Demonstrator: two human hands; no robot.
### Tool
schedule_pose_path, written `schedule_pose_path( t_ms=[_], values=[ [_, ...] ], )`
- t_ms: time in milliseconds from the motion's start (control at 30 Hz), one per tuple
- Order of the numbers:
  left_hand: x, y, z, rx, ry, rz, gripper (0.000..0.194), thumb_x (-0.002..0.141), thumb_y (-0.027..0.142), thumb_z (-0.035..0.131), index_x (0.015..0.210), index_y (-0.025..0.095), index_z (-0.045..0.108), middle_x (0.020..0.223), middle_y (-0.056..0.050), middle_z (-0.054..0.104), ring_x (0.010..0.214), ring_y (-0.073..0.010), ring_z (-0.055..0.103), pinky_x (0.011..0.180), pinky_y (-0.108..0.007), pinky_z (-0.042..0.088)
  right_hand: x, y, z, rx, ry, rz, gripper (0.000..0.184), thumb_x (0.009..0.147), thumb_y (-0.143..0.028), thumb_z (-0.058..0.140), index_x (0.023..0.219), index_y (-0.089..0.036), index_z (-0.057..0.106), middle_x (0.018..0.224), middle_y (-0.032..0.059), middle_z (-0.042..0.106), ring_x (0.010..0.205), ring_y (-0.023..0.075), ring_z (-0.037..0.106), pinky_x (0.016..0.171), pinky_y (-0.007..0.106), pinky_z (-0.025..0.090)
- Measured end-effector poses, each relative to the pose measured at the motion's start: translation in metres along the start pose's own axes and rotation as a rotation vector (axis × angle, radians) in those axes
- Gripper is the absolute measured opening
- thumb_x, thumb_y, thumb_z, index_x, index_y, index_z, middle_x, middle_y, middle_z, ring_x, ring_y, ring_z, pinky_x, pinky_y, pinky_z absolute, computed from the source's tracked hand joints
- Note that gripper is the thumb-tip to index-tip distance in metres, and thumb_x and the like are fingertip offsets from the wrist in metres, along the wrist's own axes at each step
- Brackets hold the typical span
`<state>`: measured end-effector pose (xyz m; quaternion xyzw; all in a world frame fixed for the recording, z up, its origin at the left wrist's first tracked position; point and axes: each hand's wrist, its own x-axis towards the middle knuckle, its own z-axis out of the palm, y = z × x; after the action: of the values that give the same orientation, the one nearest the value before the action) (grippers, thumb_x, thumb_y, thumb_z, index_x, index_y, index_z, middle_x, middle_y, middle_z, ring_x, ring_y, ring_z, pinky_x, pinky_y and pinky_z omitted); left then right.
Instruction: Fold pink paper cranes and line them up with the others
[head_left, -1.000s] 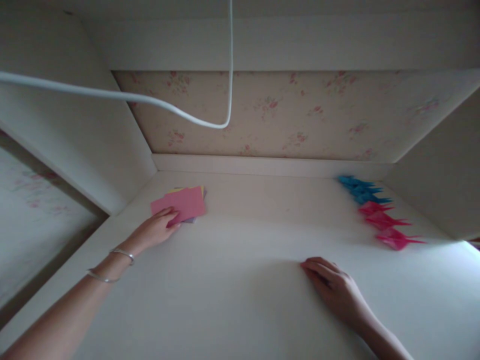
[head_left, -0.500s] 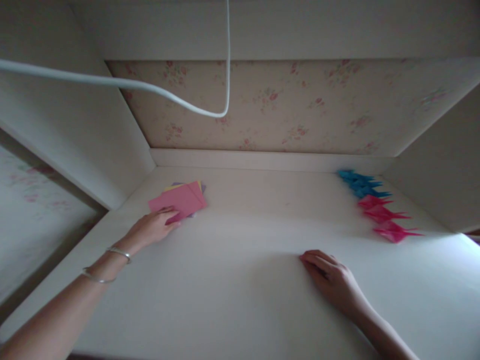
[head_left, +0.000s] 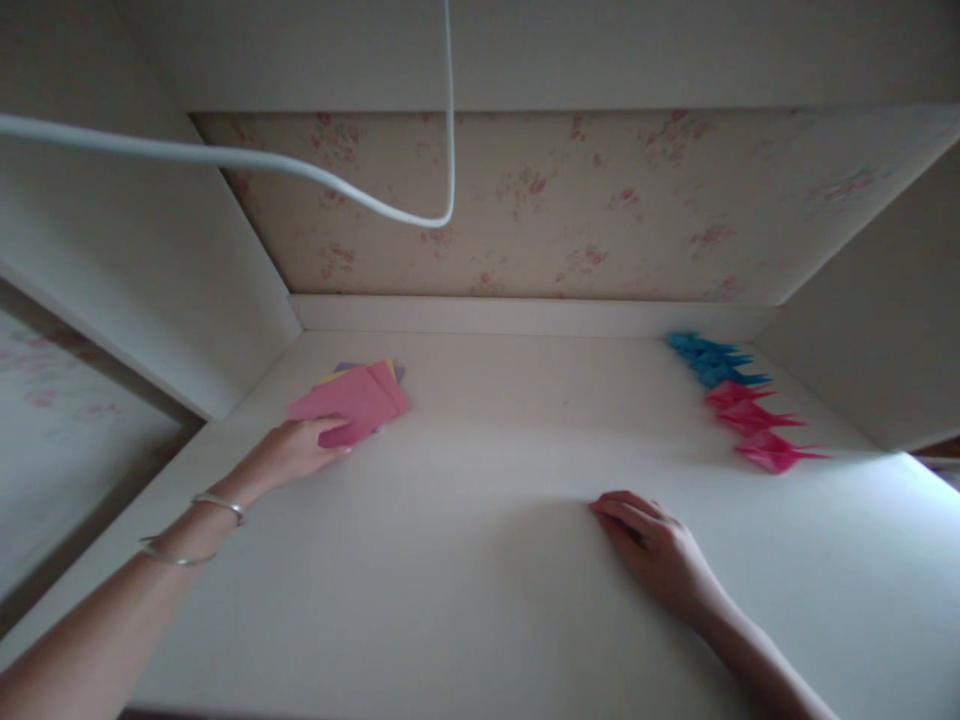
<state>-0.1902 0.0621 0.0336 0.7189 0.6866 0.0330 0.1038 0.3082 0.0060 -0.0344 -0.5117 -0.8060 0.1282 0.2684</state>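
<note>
Lying toward the left far corner of the desk (head_left: 465, 600), the pink paper (head_left: 356, 395) is in a loose, fanned stack, with yellow (head_left: 389, 367) and purple (head_left: 349, 366) edges showing beneath. The top sheet sits askew; its long axis appears to slant from near left to far right. The left hand (head_left: 285, 452) reaches in from the near left side, so the bulk of the stack lies beyond and to the right of its fingers. Those fingers are laid over the near part, thumb by the front edge; whether they grip cannot be confirmed. The right hand (head_left: 664, 555) is well apart, on the desk, fingertips pressed together; anything between them cannot be made out. The left is plainly nearer the paper. Beyond the right hand, blue cranes (head_left: 709, 360) and pink cranes (head_left: 771, 452) form a slanting row. A white cable (head_left: 262, 159) crosses overhead.
</note>
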Motion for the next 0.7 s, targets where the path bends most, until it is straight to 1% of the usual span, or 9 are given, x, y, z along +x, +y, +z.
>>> schedule_pose_path(
  t_ms=[67,167,267,367,467,533,600,667,700],
  values=[
    [0.001,0.000,-0.005,-0.017,-0.033,0.006,0.047,0.085,0.044,0.060,0.124,0.018,0.067,0.128,-0.009,0.069,0.115,-0.0277,0.065,0.092,-0.028,0.046,0.000,0.001,0.001,0.002,-0.002,-0.008,0.023,0.095,-0.026,0.049,0.094,-0.023,0.072,0.098,0.0064,0.074,0.088,0.0231,0.070,0.078,0.037,0.056],
    [0.002,0.001,-0.009,-0.027,-0.067,-0.002,0.035,0.089,0.037,0.051,0.112,0.024,0.073,0.118,-0.004,0.074,0.105,-0.0245,0.069,0.082,-0.023,0.047,-0.001,0.001,0.001,-0.002,0.001,-0.011,0.023,0.096,-0.026,0.048,0.094,-0.024,0.071,0.098,0.0061,0.074,0.088,0.0230,0.070,0.078,0.037,0.056],
    [0.003,0.003,-0.008,-0.004,-0.029,-0.074,0.036,0.091,0.033,0.044,0.102,0.021,0.076,0.106,-0.007,0.078,0.093,-0.0265,0.072,0.075,-0.025,0.046,-0.002,0.001,0.001,0.003,-0.003,-0.011,0.023,0.096,-0.026,0.048,0.095,-0.024,0.071,0.099,0.0058,0.074,0.088,0.0227,0.070,0.078,0.036,0.055],
    [0.002,0.006,-0.004,0.018,0.058,-0.165,0.036,0.090,0.035,0.045,0.101,0.017,0.075,0.104,-0.012,0.077,0.088,-0.0284,0.071,0.072,-0.028,0.045,-0.002,0.000,0.001,0.017,-0.005,-0.001,0.024,0.096,-0.026,0.048,0.095,-0.024,0.071,0.098,0.0059,0.074,0.089,0.0227,0.070,0.079,0.037,0.055],
    [-0.002,0.011,-0.004,0.015,0.157,-0.231,0.034,0.089,0.039,0.048,0.100,0.018,0.073,0.103,-0.012,0.076,0.088,-0.0275,0.070,0.070,-0.028,0.044,-0.001,0.000,-0.003,0.047,-0.029,0.018,0.024,0.096,-0.027,0.048,0.095,-0.024,0.072,0.098,0.0057,0.074,0.089,0.0225,0.069,0.080,0.036,0.054],
    [-0.006,0.016,-0.008,0.011,0.242,-0.273,0.035,0.090,0.041,0.047,0.102,0.017,0.071,0.099,-0.013,0.076,0.087,-0.0283,0.069,0.070,-0.029,0.045,0.001,0.000,-0.006,0.098,-0.058,0.031,0.023,0.095,-0.028,0.049,0.095,-0.024,0.072,0.097,0.0054,0.074,0.087,0.0218,0.069,0.079,0.035,0.054],
    [-0.011,0.025,-0.016,0.006,0.356,-0.300,0.039,0.093,0.041,0.043,0.110,0.015,0.067,0.099,-0.015,0.074,0.088,-0.0301,0.068,0.073,-0.032,0.045,0.004,-0.001,-0.010,0.177,-0.063,0.063,0.023,0.095,-0.030,0.050,0.094,-0.024,0.072,0.095,0.0055,0.074,0.086,0.0213,0.069,0.076,0.033,0.055],
    [-0.017,0.039,-0.024,-0.023,0.474,-0.287,0.042,0.096,0.040,0.039,0.120,0.013,0.061,0.108,-0.015,0.071,0.098,-0.0299,0.065,0.081,-0.034,0.045,0.009,-0.003,-0.012,0.268,-0.038,0.133,0.022,0.094,-0.034,0.052,0.093,-0.023,0.072,0.094,0.0067,0.074,0.085,0.0217,0.069,0.073,0.031,0.055],
    [-0.020,0.048,-0.027,-0.052,0.510,-0.266,0.042,0.096,0.040,0.038,0.121,0.013,0.058,0.110,-0.014,0.070,0.099,-0.0288,0.065,0.083,-0.033,0.045,0.013,-0.006,-0.013,0.316,-0.026,0.178,0.022,0.093,-0.036,0.055,0.094,-0.023,0.072,0.093,0.0073,0.074,0.085,0.0223,0.069,0.072,0.032,0.055]
  ],
)
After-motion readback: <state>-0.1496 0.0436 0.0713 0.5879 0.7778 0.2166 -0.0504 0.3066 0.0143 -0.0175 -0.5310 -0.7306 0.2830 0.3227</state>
